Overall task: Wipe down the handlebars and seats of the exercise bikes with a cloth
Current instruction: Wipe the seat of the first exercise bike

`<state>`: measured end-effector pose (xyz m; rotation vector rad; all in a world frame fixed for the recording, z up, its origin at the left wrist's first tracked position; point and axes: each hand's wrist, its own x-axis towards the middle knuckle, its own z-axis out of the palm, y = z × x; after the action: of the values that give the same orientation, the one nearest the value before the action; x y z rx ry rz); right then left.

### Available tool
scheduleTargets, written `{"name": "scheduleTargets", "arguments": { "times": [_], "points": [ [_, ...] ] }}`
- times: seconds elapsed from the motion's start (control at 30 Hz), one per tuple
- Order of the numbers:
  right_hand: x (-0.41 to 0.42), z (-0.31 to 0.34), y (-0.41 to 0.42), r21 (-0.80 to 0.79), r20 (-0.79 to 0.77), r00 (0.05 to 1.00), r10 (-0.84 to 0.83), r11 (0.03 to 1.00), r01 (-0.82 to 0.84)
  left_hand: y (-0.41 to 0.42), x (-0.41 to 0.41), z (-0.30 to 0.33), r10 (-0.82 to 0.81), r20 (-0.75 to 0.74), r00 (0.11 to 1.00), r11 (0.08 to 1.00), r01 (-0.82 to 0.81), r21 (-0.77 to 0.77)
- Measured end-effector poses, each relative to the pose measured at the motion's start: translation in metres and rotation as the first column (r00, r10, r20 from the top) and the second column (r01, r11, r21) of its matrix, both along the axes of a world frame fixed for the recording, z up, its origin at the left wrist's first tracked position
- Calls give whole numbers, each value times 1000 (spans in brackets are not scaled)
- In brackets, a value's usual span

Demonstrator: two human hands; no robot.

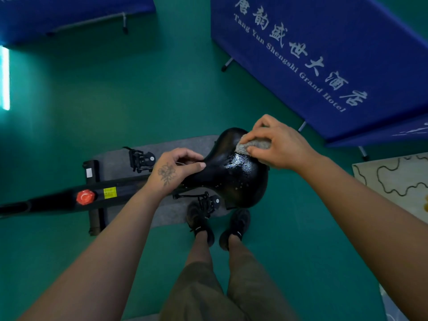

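A black bike seat (228,179) fills the middle of the view, its top wet and shiny with droplets. My right hand (275,144) grips a small grey cloth (252,145) and presses it on the far right part of the seat. My left hand (176,170) holds the seat's narrow nose, fingers curled over it and thumb along its side. The bike's black frame (58,200) runs off to the left with a red knob (85,197) on it. No handlebars are in view.
The bike stands on a grey mat (118,161) on a green floor. Pedals (141,159) stick out on both sides. A blue lettered barrier (312,56) stands close behind on the right, another (69,15) at top left. My feet (217,225) are beside the near pedal.
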<state>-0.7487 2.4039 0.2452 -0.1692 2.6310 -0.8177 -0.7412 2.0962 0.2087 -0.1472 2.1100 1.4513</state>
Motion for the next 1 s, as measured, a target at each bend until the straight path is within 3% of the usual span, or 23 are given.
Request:
{"name": "scheduleTargets", "arguments": {
  "times": [0.33,0.63,0.87,1.0],
  "points": [
    [-25,-5,-17,1,-13,1000,-7,1000,7,2,-1,2,6,-2,1000,999,-6,-33],
    [16,-11,0,-113,-29,993,-118,987,114,3,2,2,32,-7,999,999,-32,-32],
    [-14,-5,-13,12,-23,999,-45,999,45,4,1,3,33,7,999,999,-33,-33],
    [-14,-7,-17,3,-5,999,-54,999,54,5,1,5,36,9,999,999,-36,-37]
  ]
}}
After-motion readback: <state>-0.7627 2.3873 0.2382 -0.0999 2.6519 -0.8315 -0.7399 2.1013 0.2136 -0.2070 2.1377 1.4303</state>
